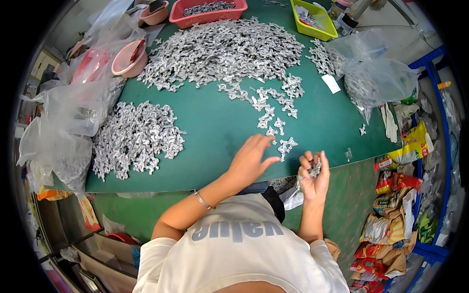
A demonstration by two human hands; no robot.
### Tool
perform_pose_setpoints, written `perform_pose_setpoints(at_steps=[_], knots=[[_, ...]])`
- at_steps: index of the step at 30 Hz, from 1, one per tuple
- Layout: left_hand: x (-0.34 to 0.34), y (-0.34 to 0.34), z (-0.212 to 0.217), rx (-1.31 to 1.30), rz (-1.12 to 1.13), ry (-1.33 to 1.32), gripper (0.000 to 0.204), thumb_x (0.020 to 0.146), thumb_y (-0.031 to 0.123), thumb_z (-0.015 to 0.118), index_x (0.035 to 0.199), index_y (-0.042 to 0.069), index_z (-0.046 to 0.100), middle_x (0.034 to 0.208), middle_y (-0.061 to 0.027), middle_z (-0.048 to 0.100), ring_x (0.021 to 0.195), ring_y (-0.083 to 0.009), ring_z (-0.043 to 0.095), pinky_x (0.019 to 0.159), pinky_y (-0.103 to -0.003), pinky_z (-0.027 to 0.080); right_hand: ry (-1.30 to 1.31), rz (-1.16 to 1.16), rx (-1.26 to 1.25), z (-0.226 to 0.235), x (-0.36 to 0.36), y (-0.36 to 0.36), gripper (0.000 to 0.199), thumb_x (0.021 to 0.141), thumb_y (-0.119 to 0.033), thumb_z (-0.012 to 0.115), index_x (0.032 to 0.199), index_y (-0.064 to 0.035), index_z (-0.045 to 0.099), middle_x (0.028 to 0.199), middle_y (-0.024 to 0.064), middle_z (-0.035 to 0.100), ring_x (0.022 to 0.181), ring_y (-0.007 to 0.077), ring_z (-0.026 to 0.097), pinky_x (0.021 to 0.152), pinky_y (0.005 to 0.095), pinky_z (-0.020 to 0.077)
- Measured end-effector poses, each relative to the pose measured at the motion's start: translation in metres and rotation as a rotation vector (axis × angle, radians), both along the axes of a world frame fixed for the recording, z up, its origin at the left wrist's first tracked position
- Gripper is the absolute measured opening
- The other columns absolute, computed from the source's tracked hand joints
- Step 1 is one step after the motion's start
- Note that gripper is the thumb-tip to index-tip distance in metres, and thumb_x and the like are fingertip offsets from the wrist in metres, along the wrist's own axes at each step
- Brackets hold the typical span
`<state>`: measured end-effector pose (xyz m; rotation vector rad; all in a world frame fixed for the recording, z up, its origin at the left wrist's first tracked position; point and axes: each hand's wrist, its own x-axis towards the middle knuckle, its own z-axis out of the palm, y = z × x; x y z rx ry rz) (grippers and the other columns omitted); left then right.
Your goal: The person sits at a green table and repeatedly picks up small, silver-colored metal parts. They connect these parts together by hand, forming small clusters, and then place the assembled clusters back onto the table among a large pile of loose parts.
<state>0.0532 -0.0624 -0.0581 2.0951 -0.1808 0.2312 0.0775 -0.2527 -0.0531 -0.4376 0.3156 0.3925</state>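
Note:
A big heap of small silvery metal parts (224, 51) covers the far half of a green table (215, 127). A smaller heap of the same parts (134, 136) lies at the left. A thin trail of parts (271, 117) runs from the big heap toward me. My left hand (249, 158) hovers flat over the table's near edge, fingers spread, holding nothing, just left of a few loose parts (286, 146). My right hand (312, 176) is curled around a small bunch of metal parts (315, 168), held off the table edge.
Clear plastic bags (73, 117) pile at the left, one bag of parts (376, 80) at the right. Pink bowls (129, 58), a red basket (207, 10) and a yellow-green bin (312, 19) stand at the back. Snack packets (395, 215) fill blue shelving on the right.

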Motion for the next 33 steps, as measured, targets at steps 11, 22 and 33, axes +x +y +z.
perform_pose_setpoints(at_steps=[11, 22, 33], knots=[[0.016, -0.029, -0.046, 0.528, 0.046, -0.072, 0.029, 0.069, 0.015, 0.066, 0.094, 0.003, 0.055, 0.096, -0.0094, 0.047, 0.092, -0.0255, 0.043, 0.074, -0.038, 0.033, -0.274, 0.078, -0.868, -0.023, 0.020, -0.024, 0.018, 0.081, -0.006, 0.059, 0.097, 0.0013, 0.059, 0.070, 0.0041, 0.051, 0.054, 0.0120, 0.053, 0.043, 0.0217, 0.0448], [0.027, -0.028, -0.040, 0.513, 0.102, -0.042, 0.039, 0.070, 0.010, 0.065, 0.107, 0.006, 0.053, 0.108, -0.0110, 0.046, 0.103, -0.0281, 0.041, 0.081, -0.039, 0.033, -0.893, 0.245, -1.999, -0.021, 0.042, 0.002, 0.010, 0.072, -0.005, 0.063, 0.081, -0.0014, 0.062, 0.084, 0.0097, 0.059, 0.069, 0.0330, 0.058, 0.062, 0.0391, 0.0461], [0.024, -0.037, 0.023, -0.186, -0.065, -0.146, 0.031, 0.069, -0.004, 0.066, 0.099, 0.002, 0.059, 0.094, -0.0121, 0.055, 0.083, -0.0252, 0.056, 0.071, -0.030, 0.046, -0.572, 0.231, -1.039, 0.029, 0.025, -0.022, 0.009, 0.079, -0.003, 0.061, 0.080, 0.0052, 0.061, 0.070, 0.0056, 0.060, 0.059, 0.0074, 0.050, 0.052, 0.0202, 0.0400]])
